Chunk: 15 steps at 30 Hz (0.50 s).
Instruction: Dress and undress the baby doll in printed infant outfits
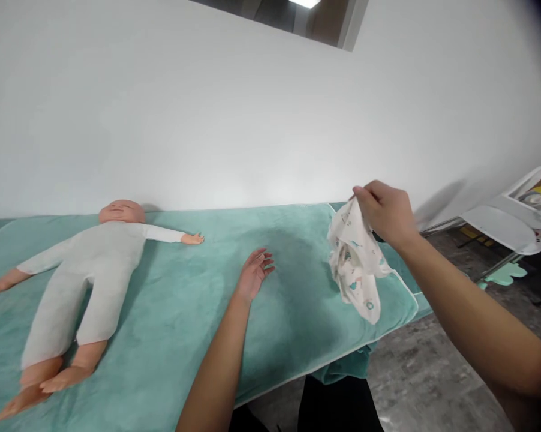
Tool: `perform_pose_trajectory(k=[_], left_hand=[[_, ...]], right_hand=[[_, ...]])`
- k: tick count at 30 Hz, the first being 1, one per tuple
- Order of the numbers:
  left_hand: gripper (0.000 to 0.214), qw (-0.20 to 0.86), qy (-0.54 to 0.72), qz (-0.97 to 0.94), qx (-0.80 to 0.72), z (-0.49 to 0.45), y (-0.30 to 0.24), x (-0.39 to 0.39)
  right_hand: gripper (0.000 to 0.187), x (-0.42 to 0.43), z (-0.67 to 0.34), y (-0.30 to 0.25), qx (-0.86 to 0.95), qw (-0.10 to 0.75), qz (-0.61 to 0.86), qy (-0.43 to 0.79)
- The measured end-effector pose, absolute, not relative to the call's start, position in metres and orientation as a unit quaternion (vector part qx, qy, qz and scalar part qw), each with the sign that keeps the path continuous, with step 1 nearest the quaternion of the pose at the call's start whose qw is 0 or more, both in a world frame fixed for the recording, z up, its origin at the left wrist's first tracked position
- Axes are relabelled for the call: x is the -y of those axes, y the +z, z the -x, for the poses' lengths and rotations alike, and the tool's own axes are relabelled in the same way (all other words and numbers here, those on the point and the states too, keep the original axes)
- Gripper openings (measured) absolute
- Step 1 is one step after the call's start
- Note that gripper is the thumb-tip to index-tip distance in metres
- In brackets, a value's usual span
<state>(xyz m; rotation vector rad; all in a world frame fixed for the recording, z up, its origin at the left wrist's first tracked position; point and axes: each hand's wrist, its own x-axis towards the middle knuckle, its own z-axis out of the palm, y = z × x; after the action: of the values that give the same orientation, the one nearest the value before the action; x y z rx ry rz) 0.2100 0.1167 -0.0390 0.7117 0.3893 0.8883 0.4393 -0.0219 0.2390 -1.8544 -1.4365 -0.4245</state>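
My right hand (385,213) pinches the upper edge of a white cloth (355,258) with a small teal and brown print. The cloth hangs in loose folds over the right end of the green table cover, and its exact kind cannot be made out. My left hand (255,274) is over the middle of the cover, palm partly up, fingers loosely curled and apart, with nothing in it. To the left, a baby doll (102,252) in a white body suit lies on its back, arms spread, head toward the wall.
The green plush cover (162,336) spreads over a table against a white wall (234,120). Beyond the table's right end stands a white high chair (499,228) on a grey floor (423,372). A window (292,18) is high in the wall.
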Motion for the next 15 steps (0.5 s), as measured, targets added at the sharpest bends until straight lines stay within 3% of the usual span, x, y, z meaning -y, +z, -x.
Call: perform_pose_trajectory(k=[4, 7, 11, 15], left_hand=[[0.067, 0.872, 0.286, -0.389, -0.081, -0.208, -0.036, -0.108], [0.079, 0.88, 0.23, -0.412, -0.06, -0.208, -0.039, -0.105], [0.064, 0.879, 0.206, -0.415, -0.112, -0.208, -0.045, -0.105], [0.046, 0.867, 0.3, -0.364, -0.161, -0.21, -0.043, -0.105]], right_hand=[[0.048, 0.007, -0.417, 0.254, 0.566, 0.484, 0.658, -0.109], [0.052, -0.004, -0.419, 0.238, 0.563, 0.5, 0.652, -0.088], [0.048, -0.013, -0.428, 0.184, 0.575, 0.43, 0.694, -0.053], [0.035, 0.016, -0.404, 0.116, 0.602, 0.361, 0.711, -0.048]])
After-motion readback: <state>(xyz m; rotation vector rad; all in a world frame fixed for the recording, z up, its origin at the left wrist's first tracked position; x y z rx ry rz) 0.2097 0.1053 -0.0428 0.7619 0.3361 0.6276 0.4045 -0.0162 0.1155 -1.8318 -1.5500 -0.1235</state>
